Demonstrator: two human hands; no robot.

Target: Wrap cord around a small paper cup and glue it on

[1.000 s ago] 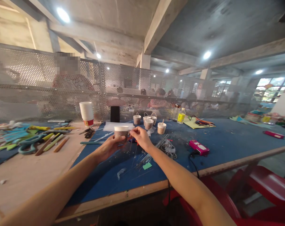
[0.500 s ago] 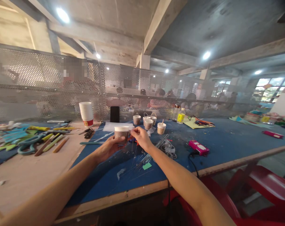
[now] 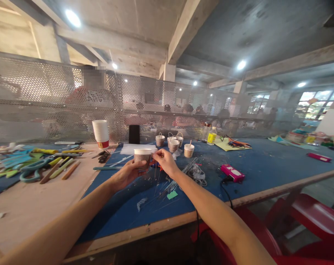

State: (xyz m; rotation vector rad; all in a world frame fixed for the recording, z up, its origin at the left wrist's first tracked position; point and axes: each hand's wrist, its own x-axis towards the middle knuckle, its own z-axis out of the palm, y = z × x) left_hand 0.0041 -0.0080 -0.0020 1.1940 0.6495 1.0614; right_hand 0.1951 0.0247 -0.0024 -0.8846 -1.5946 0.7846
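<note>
Below the held paper cup [image 3: 142, 157] runs a blue-topped counter [image 3: 114, 219]; beyond it stands a perforated screen [image 3: 145, 92]. Left hand [image 3: 128, 173] curled around the cup, contents not visible; right hand [image 3: 165, 162] bunched at its side — closure and grip cannot be told. Beyond it: leftward, stacked white cups [image 3: 100, 130]; rightward, loop-handled cups [image 3: 174, 145] — and a cup [image 3: 189, 151] with a stick [image 3: 190, 143] inside.

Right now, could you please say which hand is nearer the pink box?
Right: the right hand is left of the pink box, beside the cup; the left hand, holding it, is farther left.
</note>
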